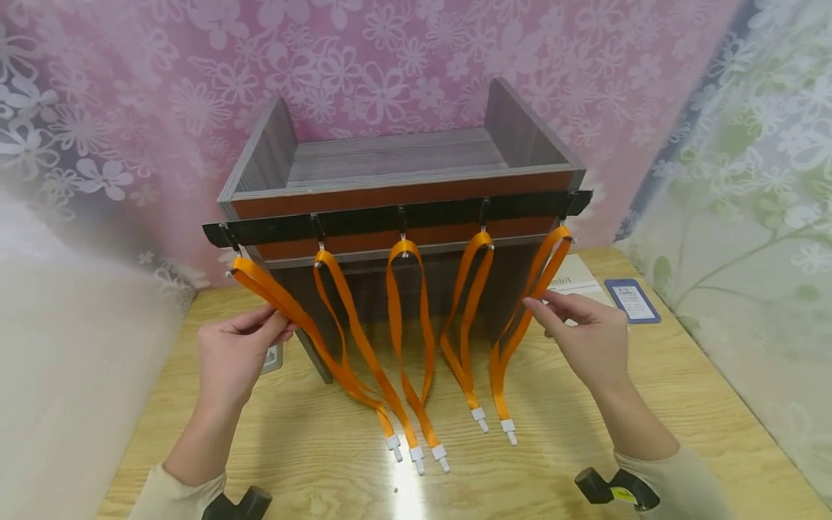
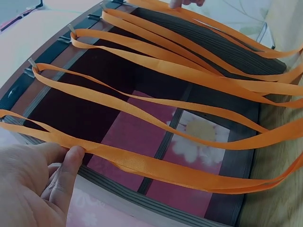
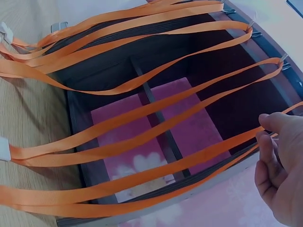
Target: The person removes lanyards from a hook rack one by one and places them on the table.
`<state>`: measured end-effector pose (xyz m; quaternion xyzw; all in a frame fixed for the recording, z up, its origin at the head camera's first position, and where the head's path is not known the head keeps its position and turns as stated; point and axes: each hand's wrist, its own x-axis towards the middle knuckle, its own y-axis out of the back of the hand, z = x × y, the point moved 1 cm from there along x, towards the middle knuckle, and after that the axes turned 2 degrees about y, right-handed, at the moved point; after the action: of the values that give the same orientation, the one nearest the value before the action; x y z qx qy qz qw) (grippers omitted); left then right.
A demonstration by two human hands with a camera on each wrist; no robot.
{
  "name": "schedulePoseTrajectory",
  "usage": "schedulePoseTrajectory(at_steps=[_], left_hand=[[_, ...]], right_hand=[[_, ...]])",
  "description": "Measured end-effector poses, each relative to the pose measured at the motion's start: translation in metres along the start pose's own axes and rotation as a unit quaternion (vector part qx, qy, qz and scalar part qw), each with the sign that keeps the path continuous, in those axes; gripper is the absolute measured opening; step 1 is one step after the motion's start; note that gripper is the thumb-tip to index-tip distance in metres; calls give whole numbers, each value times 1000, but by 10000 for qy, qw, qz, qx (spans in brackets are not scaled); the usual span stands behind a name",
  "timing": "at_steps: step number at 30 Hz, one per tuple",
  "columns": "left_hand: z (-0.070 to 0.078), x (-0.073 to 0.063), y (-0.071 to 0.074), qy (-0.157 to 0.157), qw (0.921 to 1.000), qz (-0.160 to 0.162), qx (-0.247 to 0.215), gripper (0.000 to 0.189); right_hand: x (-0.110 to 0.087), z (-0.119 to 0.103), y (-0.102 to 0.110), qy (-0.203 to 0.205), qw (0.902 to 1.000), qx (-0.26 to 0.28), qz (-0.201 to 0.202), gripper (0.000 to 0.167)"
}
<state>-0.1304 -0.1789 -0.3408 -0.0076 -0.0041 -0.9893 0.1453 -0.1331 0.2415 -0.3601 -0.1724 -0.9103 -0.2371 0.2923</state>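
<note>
Several orange lanyards hang by their loops from small hooks on a black rail [image 1: 364, 222] along a grey wooden shelf unit [image 1: 396, 159]. Their white clips [image 1: 417, 455] lie low, towards the front. My left hand [image 1: 237, 350] pinches the leftmost lanyard [image 2: 142, 163] between thumb and fingertips, a little below its hook. On the other side, my right hand [image 1: 588, 339] has thumb and index finger on the rightmost lanyard [image 3: 208, 152], pinching it below its hook. Between the hands, the middle lanyard [image 1: 394, 303] and its neighbours hang untouched.
A blue-framed card holder [image 1: 632, 300] lies on the wooden table [image 1: 702, 404] at the right. Behind my right hand is a white printed box or card [image 1: 575, 278]. A small grey object [image 1: 273, 359] is partly hidden beside my left hand. Flowered cloth [image 1: 390, 65] hangs behind the shelf.
</note>
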Motion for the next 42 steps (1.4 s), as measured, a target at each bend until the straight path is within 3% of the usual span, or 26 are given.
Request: schedulePoseTrajectory(at_steps=[4, 8, 11, 18, 23, 29, 33, 37, 42], left_hand=[[-2, -4, 3, -11, 9998, -13, 192, 29], [-4, -8, 7, -57, 9974, 144, 704, 30], [-4, -9, 7, -189, 9942, 208, 1042, 30], [-3, -5, 3, -238, 9950, 39, 972, 29], [-2, -2, 2, -229, 9965, 62, 806, 28], [0, 4, -2, 9, 9991, -131, 411, 32], [1, 6, -2, 28, 9994, -156, 309, 32], [1, 4, -1, -86, 9992, -73, 385, 29], [2, 3, -2, -146, 9989, 0, 453, 29]], right_hand=[[-5, 2, -9, -23, 9999, -66, 129, 15], [-8, 0, -18, 307, 9994, -36, 159, 11], [-9, -1, -22, 241, 9995, 86, 163, 6], [-6, -3, -13, 97, 9996, 230, -125, 9], [5, -14, 1, 389, 9974, 287, -530, 11], [19, -32, 29, 776, 9938, 106, -788, 8], [28, -46, 46, 590, 9945, 135, -858, 8], [35, -61, 63, 101, 9969, 13, -776, 8], [45, -69, 80, 526, 9967, 232, -578, 9]])
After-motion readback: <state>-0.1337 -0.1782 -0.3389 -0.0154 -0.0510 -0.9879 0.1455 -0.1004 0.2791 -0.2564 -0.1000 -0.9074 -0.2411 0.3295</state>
